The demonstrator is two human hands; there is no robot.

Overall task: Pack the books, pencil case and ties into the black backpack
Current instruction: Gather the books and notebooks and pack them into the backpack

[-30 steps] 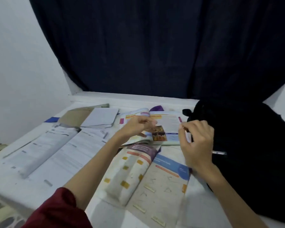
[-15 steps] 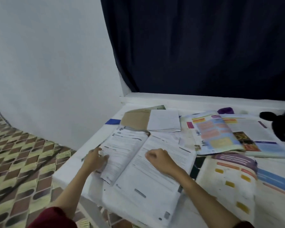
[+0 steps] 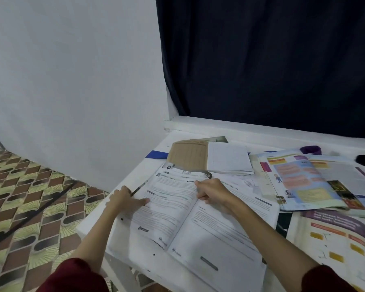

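we see an open workbook (image 3: 190, 218) lying flat on the white desk (image 3: 156, 142). left hand (image 3: 124, 200) rests at the book's left edge, thumb on the left page, a pencil (image 3: 139, 187) just beside its fingers. right hand (image 3: 213, 191) sits on the centre fold, fingers curled over the pages. behind: a brown notebook (image 3: 188, 154) under a white one (image 3: 228, 157). right: open colourful textbook (image 3: 299, 180), another (image 3: 335, 234) below it. dark curtain (image 3: 272, 60) behind the desk; patterned floor (image 3: 30, 197) at left.
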